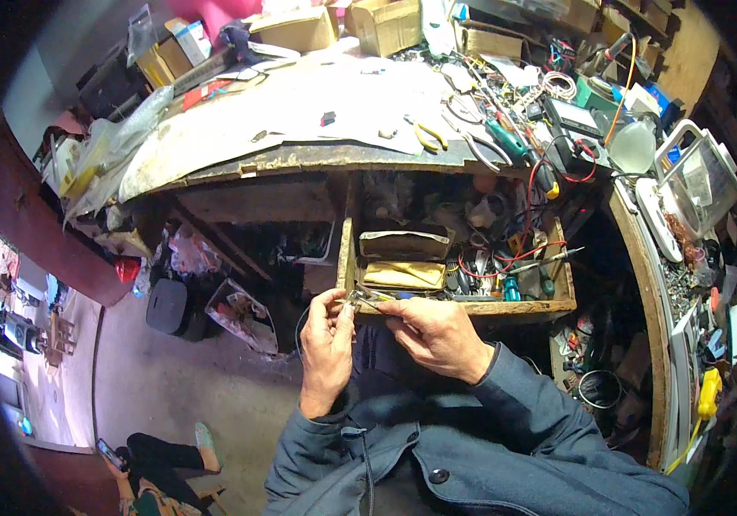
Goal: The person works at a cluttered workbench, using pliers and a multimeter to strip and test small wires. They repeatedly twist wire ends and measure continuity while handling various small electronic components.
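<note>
At the front edge of an open wooden drawer (506,307), my left hand (329,348) pinches a small part (352,303), too small to make out, with a thin dark cord hanging beside that hand. My right hand (441,340) grips a slim metal tool (371,301), whose tip meets the part between my left fingers. Just behind my hands, the drawer holds a yellow cloth-like item (403,273), a lidded case (401,245), screwdrivers (511,287) and red leads (506,258).
A cluttered workbench spans the back, with a white sheet (291,103), pliers (428,138), a meter (570,120) and cardboard boxes (295,30). More clutter lines the right. A bin (243,318) sits on the floor. At lower left, a seated person's hand holds a phone (112,456).
</note>
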Tool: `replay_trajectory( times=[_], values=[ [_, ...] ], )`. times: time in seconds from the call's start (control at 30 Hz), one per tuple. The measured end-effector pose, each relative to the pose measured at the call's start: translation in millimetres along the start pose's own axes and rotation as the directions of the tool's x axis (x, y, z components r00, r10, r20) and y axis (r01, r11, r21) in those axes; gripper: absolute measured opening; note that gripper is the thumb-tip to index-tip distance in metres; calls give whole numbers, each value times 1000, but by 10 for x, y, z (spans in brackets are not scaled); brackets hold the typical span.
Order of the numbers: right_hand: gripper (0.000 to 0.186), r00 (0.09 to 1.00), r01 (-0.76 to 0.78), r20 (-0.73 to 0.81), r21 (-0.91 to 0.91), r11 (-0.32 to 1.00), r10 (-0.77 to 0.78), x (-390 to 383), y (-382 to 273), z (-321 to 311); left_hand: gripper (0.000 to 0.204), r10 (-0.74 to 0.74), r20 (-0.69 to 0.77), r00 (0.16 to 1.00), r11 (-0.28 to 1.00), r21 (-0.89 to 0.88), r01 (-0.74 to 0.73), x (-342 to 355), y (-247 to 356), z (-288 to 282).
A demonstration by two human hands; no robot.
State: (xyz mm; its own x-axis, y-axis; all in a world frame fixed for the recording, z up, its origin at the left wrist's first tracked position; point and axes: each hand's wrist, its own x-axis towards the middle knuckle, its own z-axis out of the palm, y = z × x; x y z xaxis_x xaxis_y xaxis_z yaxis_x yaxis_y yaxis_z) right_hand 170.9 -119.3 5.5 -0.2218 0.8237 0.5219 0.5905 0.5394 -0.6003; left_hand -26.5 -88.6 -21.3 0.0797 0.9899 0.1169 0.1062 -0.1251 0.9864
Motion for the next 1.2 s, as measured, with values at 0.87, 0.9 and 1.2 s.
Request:
replay_trajectory(
  times=[0.87, 0.9, 1.2],
  values=[
    [13, 969, 246, 152, -491, 836, -196, 361, -54, -75, 29, 268, 50, 962, 905, 328, -269, 16, 151, -166],
    [14, 968, 246, 167, -496, 833, -187, 369, -62, -85, 30, 264, 55, 963, 909, 319, -268, 23, 159, -160],
    [12, 940, 323, 267, -486, 812, -214, 499, -119, -141, 34, 433, 85, 897, 789, 445, -423, 90, 18, -192]
  ],
)
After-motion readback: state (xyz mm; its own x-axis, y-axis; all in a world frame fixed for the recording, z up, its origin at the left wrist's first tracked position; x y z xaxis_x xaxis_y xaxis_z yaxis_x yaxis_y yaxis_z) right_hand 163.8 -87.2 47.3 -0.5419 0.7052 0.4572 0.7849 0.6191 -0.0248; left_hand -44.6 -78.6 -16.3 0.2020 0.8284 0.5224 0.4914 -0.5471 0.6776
